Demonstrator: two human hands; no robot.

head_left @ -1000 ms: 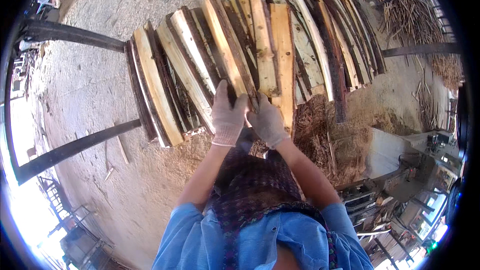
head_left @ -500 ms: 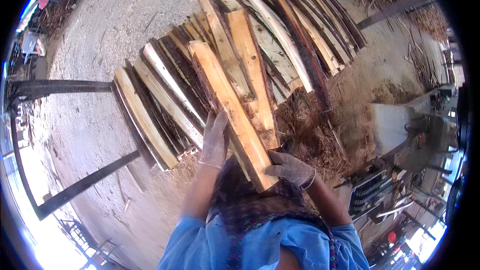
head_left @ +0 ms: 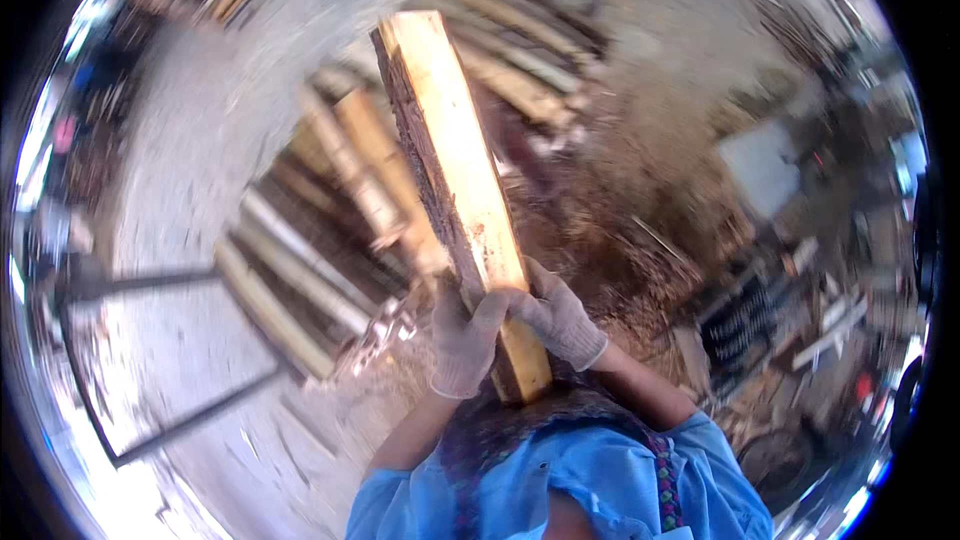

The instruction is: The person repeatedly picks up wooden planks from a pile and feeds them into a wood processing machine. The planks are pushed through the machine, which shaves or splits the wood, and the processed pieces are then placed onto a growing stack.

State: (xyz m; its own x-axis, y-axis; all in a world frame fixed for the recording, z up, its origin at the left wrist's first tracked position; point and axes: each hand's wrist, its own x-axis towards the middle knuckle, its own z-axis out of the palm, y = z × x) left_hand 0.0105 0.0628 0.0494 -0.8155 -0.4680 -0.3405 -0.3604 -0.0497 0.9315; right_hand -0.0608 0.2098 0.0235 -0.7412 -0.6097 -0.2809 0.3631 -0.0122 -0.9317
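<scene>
A long sawn wooden slab (head_left: 455, 155), pale yellow on its flat face and with dark bark along its left edge, stands out in front of my body. Its near end rests close to my dark apron. My left hand (head_left: 466, 338), in a pale knitted glove, grips the slab from the left, thumb over the face. From the right, my right hand (head_left: 562, 318), gloved alike, clasps it at about the same height. The two thumbs meet or nearly meet across the wood. Fingers under the slab are hidden.
Beyond the slab lies a blurred row of bark-edged slabs (head_left: 290, 270), with more slabs (head_left: 520, 30) farther right. Bark scraps (head_left: 640, 260) litter the floor to the right. A dark metal frame (head_left: 90, 370) stands at left, and a pale panel (head_left: 762, 168) at right.
The slab has come up off the pile and points more steeply away from me. My hands have drawn together around its near part. The view has turned, and the pile looks blurred.
</scene>
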